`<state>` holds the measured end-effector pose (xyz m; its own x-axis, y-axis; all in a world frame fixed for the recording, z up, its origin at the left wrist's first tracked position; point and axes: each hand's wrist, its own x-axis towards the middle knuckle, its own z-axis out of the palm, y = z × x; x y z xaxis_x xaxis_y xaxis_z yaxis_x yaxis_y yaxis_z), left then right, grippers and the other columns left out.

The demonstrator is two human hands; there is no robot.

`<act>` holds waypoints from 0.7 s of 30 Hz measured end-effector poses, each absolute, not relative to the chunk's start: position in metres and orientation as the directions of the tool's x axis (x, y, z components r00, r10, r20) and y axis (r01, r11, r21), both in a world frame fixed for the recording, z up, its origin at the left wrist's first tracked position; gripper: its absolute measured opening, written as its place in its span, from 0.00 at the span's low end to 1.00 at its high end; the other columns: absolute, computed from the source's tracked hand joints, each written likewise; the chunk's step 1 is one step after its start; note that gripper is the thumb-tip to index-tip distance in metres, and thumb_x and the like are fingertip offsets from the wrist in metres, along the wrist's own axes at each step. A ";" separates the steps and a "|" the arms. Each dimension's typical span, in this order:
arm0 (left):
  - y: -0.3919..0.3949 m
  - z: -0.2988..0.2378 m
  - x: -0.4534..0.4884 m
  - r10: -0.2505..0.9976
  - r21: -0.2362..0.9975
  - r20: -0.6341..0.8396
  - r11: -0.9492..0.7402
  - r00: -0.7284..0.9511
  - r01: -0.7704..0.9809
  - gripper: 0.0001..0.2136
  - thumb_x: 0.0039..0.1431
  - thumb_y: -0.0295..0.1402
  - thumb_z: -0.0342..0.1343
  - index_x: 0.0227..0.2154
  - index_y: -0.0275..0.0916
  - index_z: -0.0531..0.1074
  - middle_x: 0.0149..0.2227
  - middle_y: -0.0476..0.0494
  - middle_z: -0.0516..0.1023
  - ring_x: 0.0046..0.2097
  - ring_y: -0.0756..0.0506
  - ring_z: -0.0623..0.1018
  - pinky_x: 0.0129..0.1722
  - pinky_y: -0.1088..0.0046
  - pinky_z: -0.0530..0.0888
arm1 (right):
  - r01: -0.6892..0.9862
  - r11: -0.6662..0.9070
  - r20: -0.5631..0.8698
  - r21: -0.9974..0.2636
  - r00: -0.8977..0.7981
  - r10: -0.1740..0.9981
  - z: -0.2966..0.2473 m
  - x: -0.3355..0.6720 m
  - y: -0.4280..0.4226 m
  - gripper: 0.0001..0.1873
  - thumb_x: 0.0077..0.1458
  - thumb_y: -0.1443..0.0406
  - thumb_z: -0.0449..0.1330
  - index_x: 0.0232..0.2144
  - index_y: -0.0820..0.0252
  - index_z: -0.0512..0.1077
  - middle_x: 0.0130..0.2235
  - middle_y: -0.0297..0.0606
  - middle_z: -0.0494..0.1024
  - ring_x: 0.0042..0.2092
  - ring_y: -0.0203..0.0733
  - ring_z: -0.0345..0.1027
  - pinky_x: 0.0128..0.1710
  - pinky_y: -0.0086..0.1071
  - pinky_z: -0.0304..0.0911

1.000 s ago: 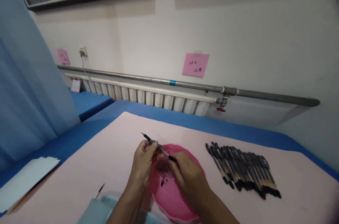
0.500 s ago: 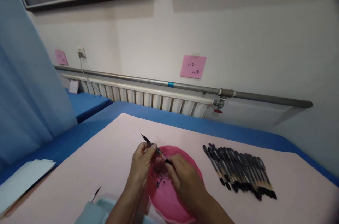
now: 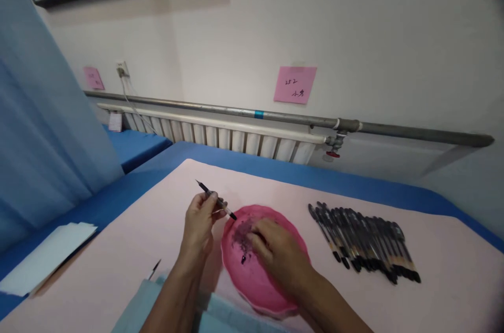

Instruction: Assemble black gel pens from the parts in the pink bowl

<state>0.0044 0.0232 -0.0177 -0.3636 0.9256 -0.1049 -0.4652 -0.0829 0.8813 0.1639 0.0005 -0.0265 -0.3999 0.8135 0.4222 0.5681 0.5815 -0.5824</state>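
My left hand (image 3: 199, 222) is closed around a pen (image 3: 203, 186), holding it tilted. Its thin tip points up and left, and its black lower end reaches over the rim of a pink bowl (image 3: 252, 288). My right hand (image 3: 281, 254) is inside the bowl area with its fingers curled together at the small dark bits; whatever they pinch is hidden. A small black piece (image 3: 243, 259) lies in the bowl near those fingertips. To the right, a row of pens (image 3: 366, 238) with black ends lies side by side on the pink sheet (image 3: 157, 217).
Light blue cloth-like material (image 3: 232, 317) lies at the near edge, with another pen tip (image 3: 155, 268) sticking out beside it. White sheets (image 3: 47, 259) are at the left. Behind the blue table edge (image 3: 252, 165) run a radiator (image 3: 224, 138) and a pipe (image 3: 417, 131).
My right hand has come away from the pen's lower end and sits lower over the bowl. My left hand has shifted left with the pen. The view has tilted down slightly.
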 end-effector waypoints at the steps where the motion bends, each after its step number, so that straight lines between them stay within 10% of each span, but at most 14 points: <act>1: 0.024 -0.016 0.002 0.915 0.879 -0.120 -0.083 -0.385 -0.469 0.15 0.42 0.39 0.64 0.29 0.36 0.67 0.25 0.50 0.72 0.28 0.51 0.75 0.28 0.76 0.72 | 0.564 0.607 0.379 -0.560 -0.477 0.793 -0.027 0.162 0.000 0.08 0.54 0.71 0.53 0.31 0.56 0.71 0.33 0.36 0.75 0.35 0.40 0.67 0.35 0.33 0.61; 12: 0.019 -0.019 0.018 0.973 0.888 -0.123 0.019 -0.196 -0.460 0.14 0.47 0.42 0.58 0.32 0.37 0.67 0.21 0.53 0.68 0.18 0.56 0.65 0.16 0.82 0.62 | 0.642 0.712 0.203 -0.284 -0.685 0.699 -0.051 0.158 -0.008 0.14 0.44 0.78 0.51 0.26 0.60 0.72 0.30 0.41 0.76 0.29 0.42 0.68 0.26 0.31 0.59; 17: 0.011 -0.016 0.027 0.992 0.924 -0.113 0.087 -0.050 -0.372 0.13 0.52 0.43 0.53 0.23 0.37 0.63 0.17 0.55 0.62 0.16 0.57 0.58 0.14 0.82 0.53 | 0.521 0.562 0.366 -0.642 -0.436 0.822 -0.035 0.167 0.001 0.13 0.52 0.73 0.51 0.32 0.57 0.74 0.34 0.40 0.77 0.36 0.44 0.68 0.36 0.36 0.62; 21: 0.002 -0.016 0.043 0.986 0.950 -0.142 0.159 0.083 -0.269 0.14 0.53 0.45 0.52 0.25 0.38 0.64 0.17 0.56 0.60 0.15 0.57 0.56 0.14 0.81 0.51 | -0.011 0.167 0.166 -0.986 0.059 0.984 -0.019 0.185 0.020 0.06 0.48 0.66 0.60 0.32 0.57 0.74 0.30 0.33 0.75 0.28 0.36 0.64 0.30 0.30 0.61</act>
<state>0.0428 0.0021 -0.0165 0.0834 0.9864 -0.1418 -0.2687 0.1593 0.9500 0.1848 0.0201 -0.0186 0.0586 0.9844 0.1658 -0.0114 0.1667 -0.9859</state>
